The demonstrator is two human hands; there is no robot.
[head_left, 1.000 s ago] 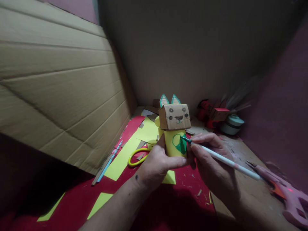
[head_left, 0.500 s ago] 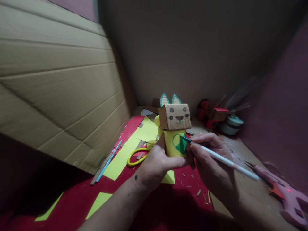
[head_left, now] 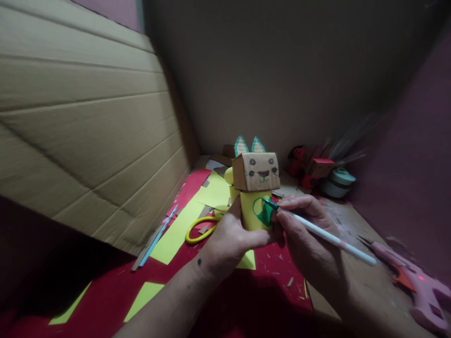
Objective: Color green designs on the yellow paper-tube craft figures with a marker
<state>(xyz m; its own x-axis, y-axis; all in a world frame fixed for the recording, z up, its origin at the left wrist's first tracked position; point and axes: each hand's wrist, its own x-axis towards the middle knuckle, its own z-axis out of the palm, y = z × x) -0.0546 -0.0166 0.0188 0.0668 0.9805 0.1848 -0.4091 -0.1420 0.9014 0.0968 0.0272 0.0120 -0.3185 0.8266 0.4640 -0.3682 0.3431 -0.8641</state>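
Observation:
Fingers and thumb of my left hand (head_left: 230, 234) wrap round the yellow body of a cardboard cat figure (head_left: 259, 172), holding it upright. Its box head has a drawn face and two pointed ears edged in teal. On the front of the body is a rounded outline (head_left: 263, 212), coloured green on its right and lower parts. My right hand (head_left: 310, 225) pinches a white marker pen (head_left: 331, 235); the green tip end rests at the outline's upper part. Behind my left hand lies a yellow scissors handle (head_left: 201, 230), its blades hidden.
A large cardboard panel (head_left: 91, 108) leans at the left. Yellow paper strips (head_left: 183, 230) and scraps lie on the red surface. A pink glue gun (head_left: 408, 277) with a lit red light lies at right. Red figures (head_left: 312, 166) and a pale green round container (head_left: 338, 182) stand behind.
The marker tip has shifted slightly left within the outline, and a little more green shows there. My left hand keeps the same hold on the figure.

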